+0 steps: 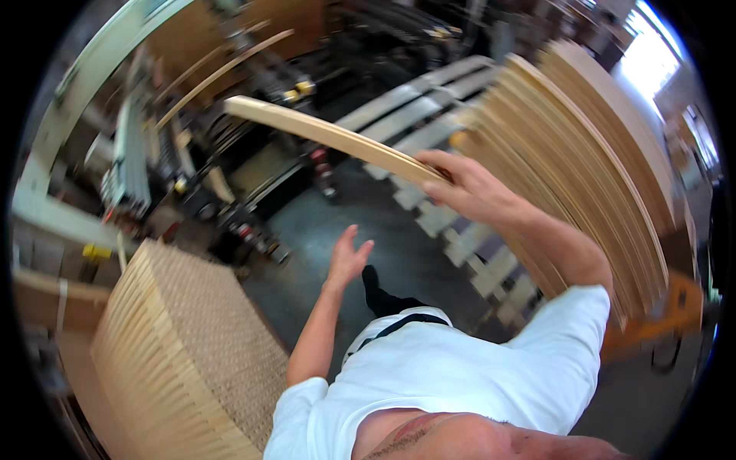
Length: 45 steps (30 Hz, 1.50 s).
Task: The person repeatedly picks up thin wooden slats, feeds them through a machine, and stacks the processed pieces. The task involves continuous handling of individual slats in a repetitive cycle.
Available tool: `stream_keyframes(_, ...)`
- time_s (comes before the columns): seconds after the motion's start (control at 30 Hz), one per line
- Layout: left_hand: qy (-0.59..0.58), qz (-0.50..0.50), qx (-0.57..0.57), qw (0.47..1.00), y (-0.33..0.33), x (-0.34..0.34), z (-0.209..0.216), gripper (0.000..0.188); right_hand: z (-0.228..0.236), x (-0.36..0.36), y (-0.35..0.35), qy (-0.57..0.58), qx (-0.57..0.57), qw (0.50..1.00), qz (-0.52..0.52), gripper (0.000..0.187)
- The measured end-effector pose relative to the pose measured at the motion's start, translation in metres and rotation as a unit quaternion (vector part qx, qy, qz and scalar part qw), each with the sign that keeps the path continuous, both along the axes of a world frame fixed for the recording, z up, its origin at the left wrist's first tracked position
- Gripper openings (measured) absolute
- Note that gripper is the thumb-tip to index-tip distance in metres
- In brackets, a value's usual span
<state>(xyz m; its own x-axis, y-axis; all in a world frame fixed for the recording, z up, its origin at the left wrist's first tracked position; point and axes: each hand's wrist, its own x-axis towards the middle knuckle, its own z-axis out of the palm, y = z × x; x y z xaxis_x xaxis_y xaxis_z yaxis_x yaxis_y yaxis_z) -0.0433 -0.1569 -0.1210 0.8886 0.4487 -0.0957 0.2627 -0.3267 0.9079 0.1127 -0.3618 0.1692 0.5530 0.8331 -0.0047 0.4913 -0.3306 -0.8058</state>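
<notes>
My right hand (pixel 469 184) is closed round one end of a few long, thin wooden slats (pixel 326 138), laid flat against each other. Their far end reaches up and left over the floor, held in the air. My left hand (pixel 349 258) hangs in front of my waist with thumb and fingers apart, holding nothing. Right of my right hand rises a tall stack of pale, curved-looking boards (pixel 567 169). Beside my left forearm stands another dense stack of wooden pieces (pixel 218 322), their cut ends facing up.
Pale pallet slats (pixel 418 107) run beneath the right stack. Machinery with clamps (pixel 249 230) lies ahead on the left, with thin wooden strips (pixel 222 77) resting on it. A light green metal frame (pixel 65 130) curves along the left. An orange truck part (pixel 678 303) stands low right.
</notes>
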Motion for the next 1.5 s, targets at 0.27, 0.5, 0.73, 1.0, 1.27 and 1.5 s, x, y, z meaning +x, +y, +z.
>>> stream_keyframes(0.27, 0.093, 0.113, 0.109, 0.983, 0.177, 0.045, 0.006, 0.067, -0.043, 0.051, 0.134, 0.267, -0.035, 0.963, -0.009, 0.043)
stream_keyframes(0.5, 0.140, 0.136, 0.157, 0.968, 0.341, 0.120, -0.001, 0.065, -0.071, 0.105, 0.223, 0.336, -0.032, 0.941, -0.012, 0.038)
stream_keyframes(0.73, 0.141, 0.158, 0.304, 0.929, 0.567, 0.255, 0.032, 0.068, -0.073, 0.126, 0.301, 0.326, 0.010, 0.939, -0.114, 0.042)
stream_keyframes(1.0, 0.200, 0.198, 0.420, 0.863, 0.772, 0.386, 0.067, 0.091, -0.038, 0.158, 0.437, 0.135, -0.053, 0.977, -0.156, 0.035)
stream_keyframes(1.27, 0.143, 0.121, 0.395, 0.899, 0.765, 0.391, 0.058, 0.044, -0.044, 0.242, 0.589, -0.174, -0.054, 0.983, 0.009, 0.034)
stream_keyframes(1.5, 0.105, 0.043, 0.251, 0.961, 0.570, 0.282, 0.079, 0.034, -0.128, 0.322, 0.751, -0.279, 0.041, 0.943, 0.176, 0.036)
